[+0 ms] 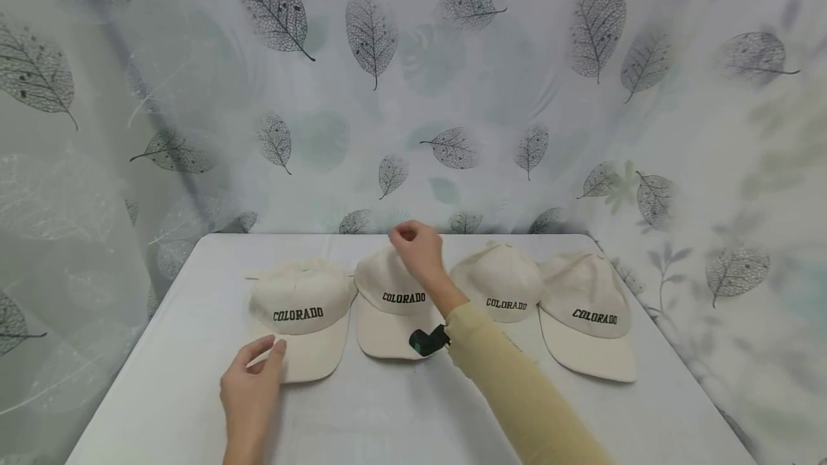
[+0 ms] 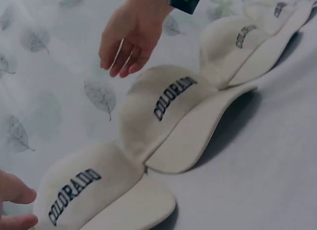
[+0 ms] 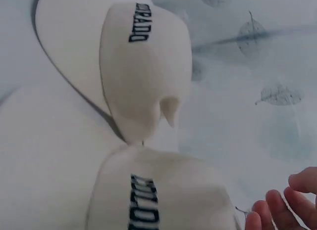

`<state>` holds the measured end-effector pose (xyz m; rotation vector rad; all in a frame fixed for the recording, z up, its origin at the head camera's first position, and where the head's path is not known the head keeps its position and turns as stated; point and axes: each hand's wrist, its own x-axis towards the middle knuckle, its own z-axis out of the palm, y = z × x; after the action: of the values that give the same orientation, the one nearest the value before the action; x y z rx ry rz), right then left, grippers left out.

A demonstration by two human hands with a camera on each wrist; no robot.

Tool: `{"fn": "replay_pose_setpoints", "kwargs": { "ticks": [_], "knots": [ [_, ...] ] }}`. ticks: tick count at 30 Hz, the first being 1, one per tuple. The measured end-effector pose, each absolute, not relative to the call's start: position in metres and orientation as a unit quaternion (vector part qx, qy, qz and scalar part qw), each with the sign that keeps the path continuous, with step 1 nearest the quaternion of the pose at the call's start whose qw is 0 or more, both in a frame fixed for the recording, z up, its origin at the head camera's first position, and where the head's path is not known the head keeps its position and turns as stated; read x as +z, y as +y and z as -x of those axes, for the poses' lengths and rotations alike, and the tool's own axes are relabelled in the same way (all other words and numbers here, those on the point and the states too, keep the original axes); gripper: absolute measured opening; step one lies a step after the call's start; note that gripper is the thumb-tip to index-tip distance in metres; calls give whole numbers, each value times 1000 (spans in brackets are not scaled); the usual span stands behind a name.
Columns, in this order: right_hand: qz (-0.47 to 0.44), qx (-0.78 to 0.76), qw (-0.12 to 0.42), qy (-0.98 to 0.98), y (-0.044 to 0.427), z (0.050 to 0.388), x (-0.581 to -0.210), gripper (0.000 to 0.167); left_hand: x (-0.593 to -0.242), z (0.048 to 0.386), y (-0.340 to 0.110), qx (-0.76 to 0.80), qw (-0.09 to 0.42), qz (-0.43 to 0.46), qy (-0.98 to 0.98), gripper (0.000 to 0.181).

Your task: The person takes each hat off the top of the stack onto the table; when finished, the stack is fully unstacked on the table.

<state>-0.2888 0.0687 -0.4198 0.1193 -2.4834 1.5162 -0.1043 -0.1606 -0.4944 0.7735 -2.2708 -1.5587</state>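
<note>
Several cream baseball caps lettered COLORADO lie in a row. My left hand (image 1: 250, 387) is beside the brim of the leftmost cap (image 1: 300, 300), thumb and fingers apart; whether it touches the brim is unclear. In the left wrist view its fingertips (image 2: 20, 193) show by that cap's crown, holding nothing. Over the crown of the second cap from the left (image 1: 381, 282) hovers my right hand (image 1: 420, 246), fingers loosely bent and nothing in them. The right wrist view shows that hand (image 3: 285, 203) beside the crown. My right forearm partly hides the third cap (image 1: 497, 275).
At the right end lies another cap (image 1: 584, 293), its brim toward me. The caps rest on a white table (image 1: 362, 415). Behind it hangs a leaf-patterned curtain (image 1: 413, 106). A dark camera band (image 1: 429, 341) sits on my right wrist.
</note>
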Motion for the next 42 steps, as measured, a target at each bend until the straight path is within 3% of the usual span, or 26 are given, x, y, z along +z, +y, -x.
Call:
{"fn": "replay_pose_setpoints", "kwargs": {
  "ticks": [4, 11, 20, 29, 42],
  "knots": [
    [-49, 518, 24, -854, 32, 283, -437, 19, -503, 97, -184, -498, 111, -294, -808, 58],
    [-17, 528, -86, -844, -6, 273, -458, 32, -514, 91, -194, -472, 70, -301, -825, 66],
    [-17, 478, -92, -873, -13, 278, -477, 36, -512, 93, -192, -469, 47, -280, -836, 73],
    [-39, 409, -138, -901, -8, 287, -479, 49, -513, 97, -193, -467, 16, -266, -843, 85],
    [-58, 410, -162, -896, -7, 288, -477, 59, -516, 95, -195, -469, 42, -277, -838, 78]
  ]
}}
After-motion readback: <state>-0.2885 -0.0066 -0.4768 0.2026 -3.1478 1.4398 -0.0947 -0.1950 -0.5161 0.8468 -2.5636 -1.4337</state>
